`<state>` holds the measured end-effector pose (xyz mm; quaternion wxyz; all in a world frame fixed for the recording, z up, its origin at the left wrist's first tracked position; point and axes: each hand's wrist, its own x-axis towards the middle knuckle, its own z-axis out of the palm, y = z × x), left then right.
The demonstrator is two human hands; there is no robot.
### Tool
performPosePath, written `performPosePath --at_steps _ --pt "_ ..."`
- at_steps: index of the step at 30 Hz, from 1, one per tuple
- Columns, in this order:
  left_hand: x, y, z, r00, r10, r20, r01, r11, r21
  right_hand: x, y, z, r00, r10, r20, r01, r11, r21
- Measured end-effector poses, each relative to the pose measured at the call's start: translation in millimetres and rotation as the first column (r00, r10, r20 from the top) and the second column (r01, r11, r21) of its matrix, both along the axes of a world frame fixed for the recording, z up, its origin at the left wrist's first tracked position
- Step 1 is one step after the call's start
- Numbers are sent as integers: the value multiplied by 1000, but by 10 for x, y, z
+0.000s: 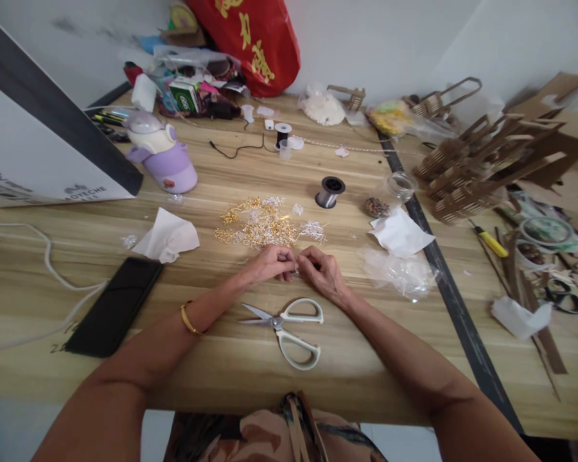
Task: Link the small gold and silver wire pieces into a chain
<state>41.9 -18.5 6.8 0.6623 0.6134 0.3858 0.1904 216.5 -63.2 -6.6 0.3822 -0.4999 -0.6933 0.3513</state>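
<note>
My left hand (268, 264) and my right hand (322, 271) meet at the middle of the wooden table (231, 378), fingers pinched together around a tiny piece I cannot make out. Just beyond them lies a heap of small gold and silver beads and findings (262, 222). White-handled scissors (289, 327) lie open on the table right below my hands. A spool of thin wire (330, 191) stands behind the heap. A gold bangle (188, 319) is on my left wrist.
A black phone (115, 305) and crumpled tissue (167, 236) lie left, with a purple bottle (162, 158) and white box (38, 147) behind. Clear plastic bag (399, 273), white paper (399, 233), bead jar (401, 186) and wooden cut-out pieces (486, 167) sit right. A red bag (255, 38) stands at the back.
</note>
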Motion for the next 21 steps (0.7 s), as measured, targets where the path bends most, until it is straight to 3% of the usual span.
performPosePath --at_steps 10,21 --pt "6 21 6 999 -24 -23 23 999 -39 50 58 -11 989 25 -148 -49 987 -156" --pt "-7 33 22 999 -43 -4 43 997 -70 72 65 -8 982 42 -185 -77 979 -188"
